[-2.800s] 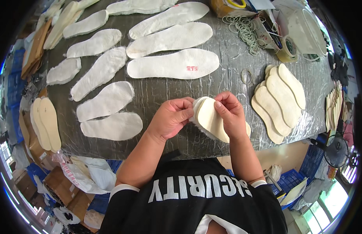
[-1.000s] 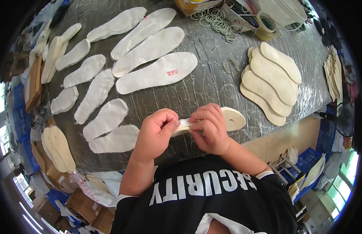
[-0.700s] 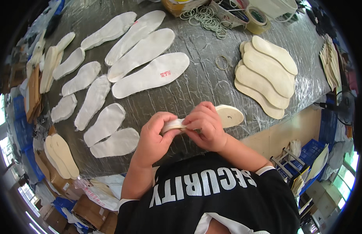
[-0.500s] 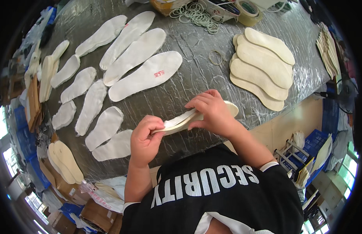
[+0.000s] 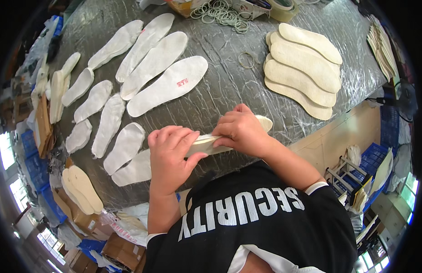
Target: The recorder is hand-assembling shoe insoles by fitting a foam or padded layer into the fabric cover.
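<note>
A small stack of cream insoles (image 5: pixel 206 143) lies flat between both hands at the near edge of the grey plastic-covered table (image 5: pixel 229 86). My left hand (image 5: pixel 170 157) grips its heel end from below and the side. My right hand (image 5: pixel 240 129) presses on top of the stack, with the toe end (image 5: pixel 264 122) poking out past the fingers. Just left of my left hand lie white fabric insole liners (image 5: pixel 129 159) in a row.
Long white liners (image 5: pixel 167 86) fan across the table's middle and left. A pile of cream insoles (image 5: pixel 302 68) sits at the right, rubber bands (image 5: pixel 222 13) and a tape roll (image 5: pixel 284 9) at the far edge. Cardboard boxes (image 5: pixel 120 243) and blue crates (image 5: pixel 372 157) stand on the floor.
The insoles were upright on edge between both hands; now they are turned flat and held lengthwise. The view has swung, so the table contents appear shifted up and right.
</note>
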`<state>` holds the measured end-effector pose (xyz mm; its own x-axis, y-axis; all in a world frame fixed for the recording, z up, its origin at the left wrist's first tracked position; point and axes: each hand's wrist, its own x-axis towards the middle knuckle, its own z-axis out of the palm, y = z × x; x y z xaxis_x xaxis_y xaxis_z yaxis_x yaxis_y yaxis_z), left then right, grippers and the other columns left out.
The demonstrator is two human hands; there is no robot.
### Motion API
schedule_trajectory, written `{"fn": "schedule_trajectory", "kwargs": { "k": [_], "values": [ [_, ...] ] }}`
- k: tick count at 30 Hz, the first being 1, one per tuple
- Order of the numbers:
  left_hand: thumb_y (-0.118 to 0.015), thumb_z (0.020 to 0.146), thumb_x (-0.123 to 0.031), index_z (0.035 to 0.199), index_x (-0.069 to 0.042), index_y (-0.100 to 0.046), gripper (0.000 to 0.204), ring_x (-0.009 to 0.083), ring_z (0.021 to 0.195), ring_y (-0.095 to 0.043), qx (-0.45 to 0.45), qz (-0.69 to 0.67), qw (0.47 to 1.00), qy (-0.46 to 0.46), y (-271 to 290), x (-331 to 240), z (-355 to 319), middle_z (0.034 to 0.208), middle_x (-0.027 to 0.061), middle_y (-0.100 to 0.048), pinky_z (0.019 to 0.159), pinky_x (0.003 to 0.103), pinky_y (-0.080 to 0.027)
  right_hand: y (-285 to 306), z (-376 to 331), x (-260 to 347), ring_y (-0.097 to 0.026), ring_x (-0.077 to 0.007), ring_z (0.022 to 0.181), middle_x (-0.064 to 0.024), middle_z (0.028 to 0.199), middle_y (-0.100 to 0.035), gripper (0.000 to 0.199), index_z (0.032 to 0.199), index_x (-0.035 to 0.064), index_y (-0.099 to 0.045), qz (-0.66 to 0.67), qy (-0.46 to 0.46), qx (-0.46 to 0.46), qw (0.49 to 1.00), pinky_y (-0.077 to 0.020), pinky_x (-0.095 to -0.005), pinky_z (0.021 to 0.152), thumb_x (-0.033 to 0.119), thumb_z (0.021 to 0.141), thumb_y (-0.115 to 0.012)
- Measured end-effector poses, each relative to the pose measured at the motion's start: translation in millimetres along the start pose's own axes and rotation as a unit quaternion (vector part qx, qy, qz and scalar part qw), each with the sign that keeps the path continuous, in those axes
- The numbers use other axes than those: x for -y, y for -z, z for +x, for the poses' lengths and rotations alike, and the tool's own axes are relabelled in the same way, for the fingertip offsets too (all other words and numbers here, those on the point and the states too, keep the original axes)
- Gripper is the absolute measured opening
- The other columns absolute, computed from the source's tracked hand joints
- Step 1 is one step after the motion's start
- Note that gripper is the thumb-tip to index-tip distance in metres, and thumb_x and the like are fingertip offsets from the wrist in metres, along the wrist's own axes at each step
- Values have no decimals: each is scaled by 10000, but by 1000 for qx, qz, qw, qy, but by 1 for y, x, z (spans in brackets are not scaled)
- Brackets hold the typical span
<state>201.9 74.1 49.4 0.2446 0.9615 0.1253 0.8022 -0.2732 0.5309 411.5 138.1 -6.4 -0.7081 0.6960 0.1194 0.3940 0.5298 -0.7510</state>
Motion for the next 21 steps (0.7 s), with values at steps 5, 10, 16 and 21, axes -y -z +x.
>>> {"fn": "schedule_trajectory", "kwargs": {
  "k": [5,10,16,21],
  "values": [
    [-735,705,-216,861,-81,-661,219,223,876,-584,29,14,999,-17,-5,-2,4,814,14,-641,852,407,-338,-3,-1,4,-594,-190,729,8,715,-612,222,805,119,-671,18,42,-12,999,-380,-363,767,294,695,-753],
    [-722,729,-188,762,-72,-638,147,220,773,-587,22,-28,999,-11,-15,3,1,729,23,-623,816,392,-347,-1,-3,8,-602,-186,734,6,730,-629,218,795,118,-667,18,38,19,999,-388,-366,780,314,722,-730],
    [-708,742,-155,726,-67,-614,130,229,704,-574,26,-94,995,0,-21,6,-6,695,35,-610,796,383,-357,2,-7,8,-617,-202,766,-12,741,-642,239,795,117,-664,23,13,63,998,-395,-364,790,344,742,-713],
    [-722,741,-212,732,-89,-619,161,201,719,-583,1,-48,999,-23,-14,10,-11,709,8,-615,805,384,-361,10,-13,4,-624,-225,794,-44,732,-642,256,793,112,-664,7,-22,79,997,-402,-354,790,357,739,-714]
  ]
}}
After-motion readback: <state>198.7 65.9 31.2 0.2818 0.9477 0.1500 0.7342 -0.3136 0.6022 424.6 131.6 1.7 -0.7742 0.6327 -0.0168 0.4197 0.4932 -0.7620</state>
